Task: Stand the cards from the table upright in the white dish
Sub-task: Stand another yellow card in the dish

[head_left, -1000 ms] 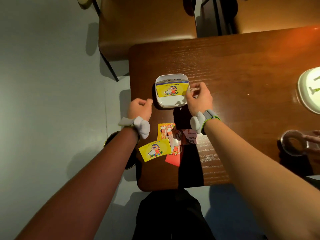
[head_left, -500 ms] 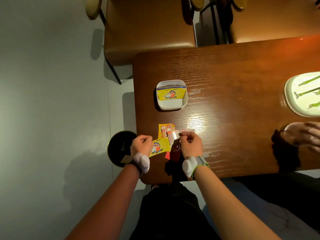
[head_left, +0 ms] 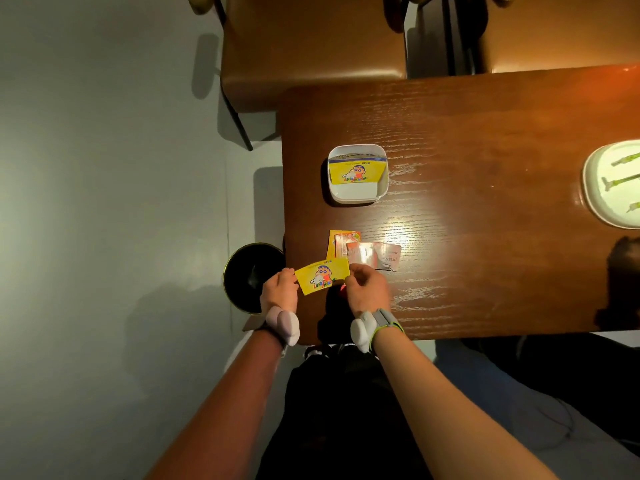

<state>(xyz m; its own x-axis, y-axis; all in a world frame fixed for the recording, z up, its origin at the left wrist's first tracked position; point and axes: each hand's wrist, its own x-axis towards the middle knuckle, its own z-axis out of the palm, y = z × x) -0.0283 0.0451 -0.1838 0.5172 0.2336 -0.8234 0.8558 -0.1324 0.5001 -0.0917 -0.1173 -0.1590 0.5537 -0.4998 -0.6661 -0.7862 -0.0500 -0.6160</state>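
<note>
Yellow cartoon card (head_left: 322,278) pinched at both short ends — left hand (head_left: 281,285) on its left edge, right hand (head_left: 367,287) on its right — long axis across the body, near table edge. White dish (head_left: 357,195) straight ahead, well apart, one yellow card upright inside, front half free. Loose cards (head_left: 367,251) lying between grip and dish — pass over them.

The room is dim and warm-toned. Overhead light throws a bright glare patch on the wooden surface (head_left: 433,216) just right of the cards (head_left: 372,252), washing out their print. An orange glow tints its far right corner. Straight lines bow toward the frame edges.
</note>
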